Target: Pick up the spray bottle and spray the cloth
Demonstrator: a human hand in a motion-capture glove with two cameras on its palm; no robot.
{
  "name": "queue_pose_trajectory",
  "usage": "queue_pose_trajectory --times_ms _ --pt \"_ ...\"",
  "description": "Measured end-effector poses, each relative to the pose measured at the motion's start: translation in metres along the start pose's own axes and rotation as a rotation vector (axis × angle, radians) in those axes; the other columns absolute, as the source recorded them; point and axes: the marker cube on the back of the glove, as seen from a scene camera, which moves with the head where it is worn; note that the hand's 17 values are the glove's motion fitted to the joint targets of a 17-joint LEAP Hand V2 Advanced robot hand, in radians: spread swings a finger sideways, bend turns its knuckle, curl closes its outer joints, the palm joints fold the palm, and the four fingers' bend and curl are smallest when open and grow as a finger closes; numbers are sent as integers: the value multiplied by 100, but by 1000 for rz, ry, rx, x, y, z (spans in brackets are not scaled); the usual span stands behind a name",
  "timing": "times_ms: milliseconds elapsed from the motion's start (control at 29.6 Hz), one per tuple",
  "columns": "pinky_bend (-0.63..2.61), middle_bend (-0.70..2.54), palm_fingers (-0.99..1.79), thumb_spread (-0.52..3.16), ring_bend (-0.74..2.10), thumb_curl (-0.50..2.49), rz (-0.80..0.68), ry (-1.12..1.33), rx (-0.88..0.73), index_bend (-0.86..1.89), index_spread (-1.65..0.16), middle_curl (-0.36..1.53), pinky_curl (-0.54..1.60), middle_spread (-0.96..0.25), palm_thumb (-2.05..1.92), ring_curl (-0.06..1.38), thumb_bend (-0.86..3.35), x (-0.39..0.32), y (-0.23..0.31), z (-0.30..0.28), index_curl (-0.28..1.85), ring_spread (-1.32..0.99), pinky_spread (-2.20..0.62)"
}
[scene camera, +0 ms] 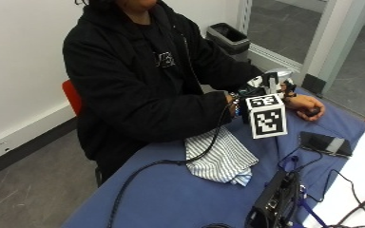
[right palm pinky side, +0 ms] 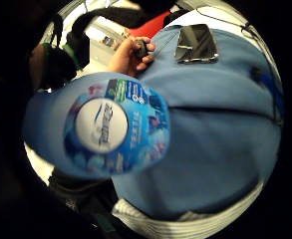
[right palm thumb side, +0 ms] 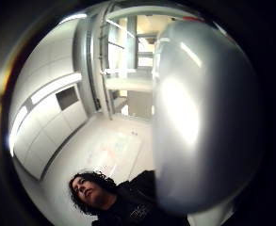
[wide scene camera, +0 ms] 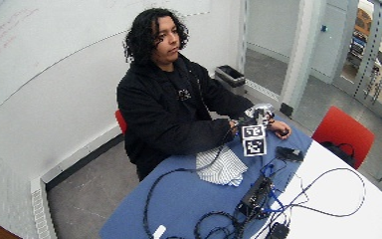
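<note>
A: Seated person in black hoodie, gloved right hand (scene camera: 249, 107) raised off the blue table (scene camera: 170, 199) w/ the spray bottle (scene camera: 276, 78) in it?

B: Looks so. Bottle's pale top shows just above the hand in both outside views, but the hand itself is mostly blocked, so how far the fingers curl can't be told. Little-finger palm view has the bottle's blue base and label filling much of the frame, close to the palm, hanging over the tabletop.

A: And the cloth?

B: Striped cloth (scene camera: 222, 156) lies crumpled on the table edge nearest the person, below and beside the raised hand, apart from the bottle.

A: Anything else around?

B: Bare left hand (scene camera: 306, 105) rests on the table past the bottle, fingers round a small dark object. A phone (scene camera: 325, 143) lies flat near it. A black device (scene camera: 277, 199) w/ cables sits at the blue cover's edge by the white surface. Waste bin (scene camera: 228, 38) on the floor behind.
</note>
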Motion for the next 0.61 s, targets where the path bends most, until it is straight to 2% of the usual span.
queue_pose_trajectory --times_ms 135,338,608 --pt "40 47 73 69 63 83 -38 318 -102 4 -24 55 45 -7 89 50 -5 -5 28 -33 62 -11 -5" --pt "41 33 39 95 53 73 -68 763 -348 7 -26 49 44 -3 74 46 -5 -5 93 -93 53 -7 10" --pt "36 25 26 114 45 61 -70 1080 -390 11 -31 43 39 -4 60 39 -4 -16 157 -139 42 -5 20"
